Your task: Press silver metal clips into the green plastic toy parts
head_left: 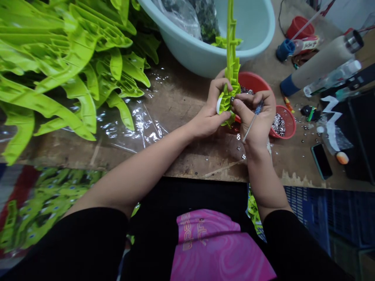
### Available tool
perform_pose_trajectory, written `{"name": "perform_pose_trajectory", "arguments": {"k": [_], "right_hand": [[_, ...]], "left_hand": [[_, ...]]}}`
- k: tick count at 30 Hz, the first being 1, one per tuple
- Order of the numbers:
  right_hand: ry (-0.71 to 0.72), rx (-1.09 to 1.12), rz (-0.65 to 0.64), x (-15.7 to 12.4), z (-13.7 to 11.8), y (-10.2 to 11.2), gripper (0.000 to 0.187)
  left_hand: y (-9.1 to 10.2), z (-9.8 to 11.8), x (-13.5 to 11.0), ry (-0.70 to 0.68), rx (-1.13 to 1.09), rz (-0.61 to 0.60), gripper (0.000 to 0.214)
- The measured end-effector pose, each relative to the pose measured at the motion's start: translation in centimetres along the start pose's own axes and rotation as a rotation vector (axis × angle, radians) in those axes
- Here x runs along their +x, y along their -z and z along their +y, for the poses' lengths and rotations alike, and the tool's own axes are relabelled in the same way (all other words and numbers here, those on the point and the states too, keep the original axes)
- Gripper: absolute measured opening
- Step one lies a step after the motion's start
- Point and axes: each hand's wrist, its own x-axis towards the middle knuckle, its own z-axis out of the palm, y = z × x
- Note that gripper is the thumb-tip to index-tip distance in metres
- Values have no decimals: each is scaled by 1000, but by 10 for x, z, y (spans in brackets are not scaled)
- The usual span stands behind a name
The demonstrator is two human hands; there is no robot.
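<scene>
My left hand (211, 108) is closed around the lower end of a long lime-green plastic part (232, 62), which stands roughly upright over the table. Pinched between my right thumb and forefinger is a small dark metal clip (232, 99), touching the ribbed lower end of the part. That right hand (258, 113) also keeps a thin tool with a blue handle (258, 107) tucked among its fingers, its pale shaft pointing down toward my wrist. Behind the hands sits a red bowl (254, 81) of small metal pieces, partly hidden by them.
Many lime-green parts (67, 62) are heaped on plastic film at the left. A pale blue basin (187, 54) stands behind my hands. At right are a red basket (288, 121) of shiny clips, a phone (321, 161), a flask (322, 62) and a clear bottle (334, 78).
</scene>
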Motion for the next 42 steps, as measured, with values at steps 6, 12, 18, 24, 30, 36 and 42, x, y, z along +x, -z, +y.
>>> {"name": "perform_pose_trajectory", "arguments": {"k": [6,12,18,24,30,36,42], "right_hand": [[55,54,-37,3,6,4,38],[77,18,-103,10,18,8,45],[115,-12,-55,1,1,5,28],[375,7,44,2,-15,4,29],[-5,-486,421,50,20,98,34],[-464,-776,-3,54,48,139,40],[-376,-735,176,55,49,148,40]], "left_hand": [[3,-3,-1,-61,117,-60,53],[7,-10,1,-66,120,-106,53],[5,-7,0,-81,113,-80,54],[5,-14,-3,-45,31,-90,59],[-6,4,-3,124,-198,12,59],[-9,29,-6,262,-299,54,50],[-9,28,-7,252,-426,58,55]]}}
